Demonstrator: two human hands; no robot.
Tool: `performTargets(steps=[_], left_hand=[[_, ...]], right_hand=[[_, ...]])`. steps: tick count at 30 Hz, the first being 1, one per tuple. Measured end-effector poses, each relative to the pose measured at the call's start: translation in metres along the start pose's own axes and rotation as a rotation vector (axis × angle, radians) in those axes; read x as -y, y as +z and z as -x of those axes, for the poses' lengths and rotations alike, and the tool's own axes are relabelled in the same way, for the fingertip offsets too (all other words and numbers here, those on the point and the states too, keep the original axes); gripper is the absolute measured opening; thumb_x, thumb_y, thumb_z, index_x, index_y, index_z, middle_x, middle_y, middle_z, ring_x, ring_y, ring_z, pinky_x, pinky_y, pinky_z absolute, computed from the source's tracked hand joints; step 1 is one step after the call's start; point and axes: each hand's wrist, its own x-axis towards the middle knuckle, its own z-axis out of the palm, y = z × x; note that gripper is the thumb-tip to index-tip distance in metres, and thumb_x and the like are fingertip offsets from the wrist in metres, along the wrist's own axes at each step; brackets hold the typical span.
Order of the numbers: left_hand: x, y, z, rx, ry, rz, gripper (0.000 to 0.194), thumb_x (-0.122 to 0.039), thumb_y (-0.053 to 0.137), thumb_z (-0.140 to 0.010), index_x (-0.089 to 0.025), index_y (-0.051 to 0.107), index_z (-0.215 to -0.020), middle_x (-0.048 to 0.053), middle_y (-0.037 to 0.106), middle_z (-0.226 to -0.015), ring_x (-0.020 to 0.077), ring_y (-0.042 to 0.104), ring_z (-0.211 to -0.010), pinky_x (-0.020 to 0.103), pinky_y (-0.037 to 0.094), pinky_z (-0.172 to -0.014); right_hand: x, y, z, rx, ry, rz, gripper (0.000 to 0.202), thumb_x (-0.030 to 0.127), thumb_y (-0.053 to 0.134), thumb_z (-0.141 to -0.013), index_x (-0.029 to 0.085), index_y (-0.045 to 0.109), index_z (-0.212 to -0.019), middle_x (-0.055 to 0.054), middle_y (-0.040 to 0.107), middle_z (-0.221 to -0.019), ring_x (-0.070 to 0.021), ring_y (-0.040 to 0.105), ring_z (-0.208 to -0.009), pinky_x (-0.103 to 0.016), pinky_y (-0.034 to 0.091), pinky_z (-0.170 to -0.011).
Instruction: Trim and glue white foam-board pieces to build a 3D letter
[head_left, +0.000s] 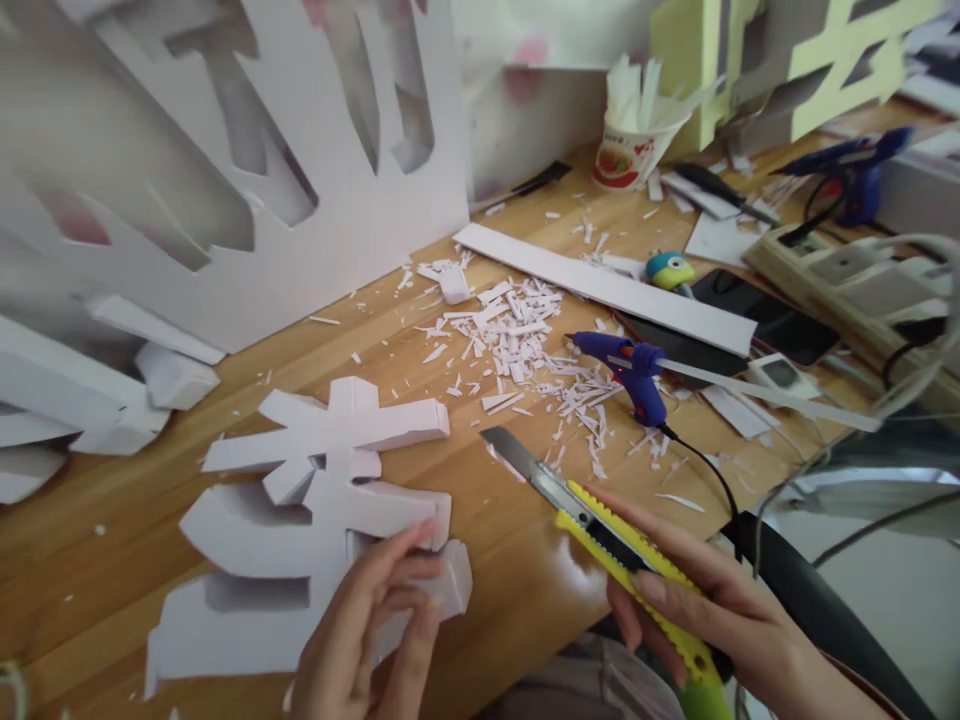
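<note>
My right hand (712,610) is closed around a yellow utility knife (630,560) with its blade extended, pointing up and left above the wooden table. My left hand (375,620) has loosely bent fingers set apart. It is over the lower right arms of a white foam-board character (330,520), a raised shape with folded side walls that lies on the table. Whether the fingertips press on it or only hover, I cannot tell. The knife's tip is to the right of the character, not touching it.
Foam scraps (517,325) litter the wooden table (405,345). Behind them lies a long white strip (600,285). A blue glue gun (626,370) with a glue stick stands at the right. Further off are a paper cup (634,150), a power strip (840,260) and a cut-out white board (360,200).
</note>
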Motion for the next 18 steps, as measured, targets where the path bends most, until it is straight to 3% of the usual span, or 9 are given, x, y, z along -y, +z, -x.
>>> performTargets(steps=[3, 5, 8, 10, 12, 13, 14, 16, 18], left_hand=[[-0.011, 0.018, -0.003, 0.048, -0.103, 0.253, 0.045, -0.038, 0.064, -0.102, -0.032, 0.058, -0.146, 0.008, 0.075, -0.134, 0.0169, 0.080, -0.087, 0.022, 0.065, -0.066], [-0.017, 0.028, -0.002, 0.101, -0.147, 0.374, 0.048, -0.045, 0.063, -0.102, -0.028, 0.058, -0.147, 0.010, 0.076, -0.133, 0.0169, 0.080, -0.090, 0.023, 0.065, -0.074], [-0.026, 0.034, 0.004, 0.088, -0.151, 0.448, 0.040, -0.050, 0.057, -0.104, -0.024, 0.070, -0.132, 0.010, 0.078, -0.124, 0.0192, 0.076, -0.108, 0.024, 0.062, -0.088], [-0.030, 0.031, 0.009, 0.043, -0.136, 0.432, 0.040, -0.052, 0.052, -0.106, -0.022, 0.078, -0.111, 0.007, 0.080, -0.098, 0.0170, 0.075, -0.092, 0.021, 0.060, -0.079], [-0.032, 0.027, 0.014, -0.016, -0.140, 0.418, 0.047, -0.055, 0.050, -0.106, -0.021, 0.078, -0.090, 0.003, 0.071, -0.072, 0.0144, 0.067, -0.068, 0.020, 0.055, -0.063], [-0.032, 0.024, 0.016, -0.035, -0.147, 0.430, 0.049, -0.056, 0.050, -0.105, -0.020, 0.076, -0.084, 0.002, 0.068, -0.068, 0.0138, 0.063, -0.061, 0.021, 0.052, -0.059], [-0.032, 0.022, 0.019, -0.045, -0.155, 0.452, 0.051, -0.058, 0.049, -0.105, -0.020, 0.074, -0.082, 0.002, 0.068, -0.068, 0.0139, 0.062, -0.060, 0.021, 0.051, -0.057], [-0.031, 0.018, 0.025, -0.068, -0.169, 0.501, 0.051, -0.058, 0.049, -0.105, -0.020, 0.073, -0.082, 0.004, 0.072, -0.074, 0.0145, 0.064, -0.061, 0.023, 0.053, -0.059], [-0.028, 0.012, 0.033, -0.135, -0.168, 0.545, 0.050, -0.058, 0.051, -0.104, -0.019, 0.072, -0.081, 0.003, 0.071, -0.071, 0.0146, 0.063, -0.060, 0.023, 0.053, -0.059]], right_hand=[[-0.009, 0.010, 0.014, 0.096, 0.020, -0.064, 0.056, 0.053, 0.063, -0.100, 0.039, 0.055, -0.153, -0.002, 0.078, -0.078, -0.0150, 0.067, -0.057, -0.024, 0.055, -0.054], [-0.017, 0.016, 0.024, 0.101, 0.045, -0.075, 0.054, 0.052, 0.066, -0.099, 0.042, 0.057, -0.151, -0.001, 0.078, -0.077, -0.0135, 0.066, -0.055, -0.022, 0.054, -0.054], [-0.030, 0.021, 0.038, 0.079, 0.004, 0.006, 0.052, 0.052, 0.067, -0.097, 0.042, 0.061, -0.148, -0.002, 0.078, -0.075, -0.0162, 0.068, -0.055, -0.024, 0.055, -0.053], [-0.035, 0.021, 0.044, 0.045, -0.040, 0.122, 0.050, 0.052, 0.068, -0.096, 0.041, 0.065, -0.145, -0.007, 0.083, -0.099, -0.0222, 0.077, -0.072, -0.030, 0.062, -0.061], [-0.037, 0.021, 0.049, 0.008, -0.069, 0.214, 0.047, 0.052, 0.069, -0.096, 0.042, 0.067, -0.142, -0.009, 0.077, -0.132, -0.0270, 0.080, -0.094, -0.035, 0.066, -0.072], [-0.037, 0.021, 0.050, -0.001, -0.086, 0.241, 0.047, 0.052, 0.069, -0.096, 0.042, 0.067, -0.142, -0.008, 0.074, -0.139, -0.0277, 0.079, -0.097, -0.036, 0.066, -0.074], [-0.036, 0.022, 0.050, -0.009, -0.113, 0.253, 0.048, 0.052, 0.068, -0.096, 0.041, 0.067, -0.143, -0.008, 0.076, -0.134, -0.0271, 0.080, -0.094, -0.036, 0.066, -0.073], [-0.034, 0.025, 0.047, -0.030, -0.174, 0.262, 0.051, 0.053, 0.062, -0.099, 0.037, 0.063, -0.148, -0.007, 0.082, -0.100, -0.0236, 0.077, -0.073, -0.032, 0.064, -0.063], [-0.031, 0.026, 0.041, -0.123, -0.259, 0.314, 0.054, 0.052, 0.055, -0.104, 0.032, 0.057, -0.154, -0.003, 0.075, -0.076, -0.0196, 0.068, -0.057, -0.029, 0.060, -0.055]])
